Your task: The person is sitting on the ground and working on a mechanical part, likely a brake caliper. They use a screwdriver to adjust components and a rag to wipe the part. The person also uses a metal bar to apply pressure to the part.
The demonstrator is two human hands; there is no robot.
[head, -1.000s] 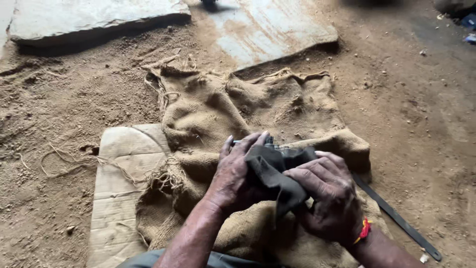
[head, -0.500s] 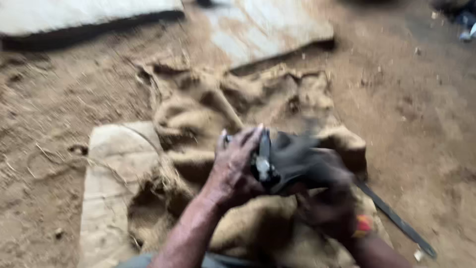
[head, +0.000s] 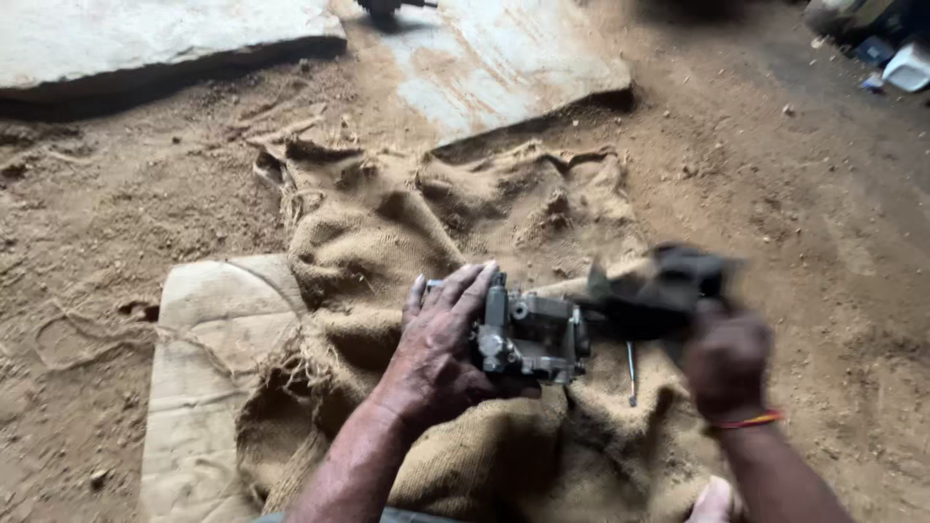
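Coarse, frayed burlap sacking (head: 387,242) lies rumpled over sandy ground. Above it the left hand (head: 441,353) wraps its fingers around a grey, knobbly metal engine part (head: 531,337), gripping firmly. The right hand (head: 725,360), blurred, seems closed on a dark rag (head: 659,289). Farther off, flat stone slabs (head: 504,68); a white container (head: 909,68) sits top right.

The one camera sits on my head and looks steeply down and forward over my forearms, close enough that my left hand (head: 441,344) and right hand (head: 727,358) fill the lower middle. It faces the burlap sack (head: 407,223) spread on the dirt floor (head: 823,223), with stone slabs (head: 504,68) along the top edge. No second view overlaps it.
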